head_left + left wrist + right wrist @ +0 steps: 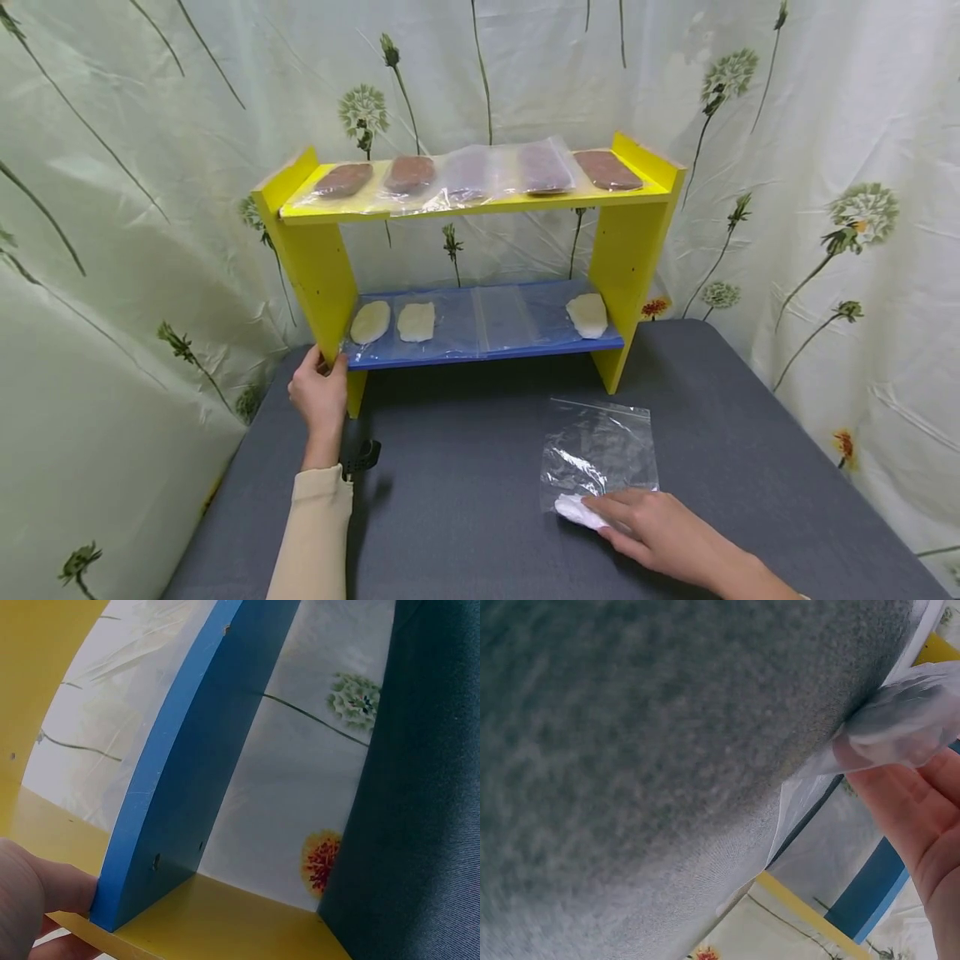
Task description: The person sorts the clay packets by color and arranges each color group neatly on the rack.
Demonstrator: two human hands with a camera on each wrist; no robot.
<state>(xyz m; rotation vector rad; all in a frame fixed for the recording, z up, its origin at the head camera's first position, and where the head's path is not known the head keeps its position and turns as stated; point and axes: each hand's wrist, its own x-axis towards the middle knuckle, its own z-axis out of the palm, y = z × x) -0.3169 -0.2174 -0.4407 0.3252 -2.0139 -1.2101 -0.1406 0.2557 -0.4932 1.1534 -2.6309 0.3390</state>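
Observation:
My left hand (321, 392) grips the yellow side panel (315, 267) of a small shelf unit. Its thumb lies at the front corner of the blue lower shelf (161, 772), with other fingers around the panel's outer side. On the table, my right hand (648, 529) pinches the near end of a clear zip bag (611, 446) between thumb and fingers. A white flat lump (577, 510) lies in that end, partly hidden by the fingers. In the right wrist view, thin plastic (900, 727) stretches over the fingertips.
Clear bags with pale flat slabs (416, 322) lie on the blue shelf, two left and one right (587, 315). Several reddish-brown slabs (411, 173) in plastic line the yellow top shelf (480, 205). A flower-print curtain (810, 167) hangs behind the dark grey table (450, 500).

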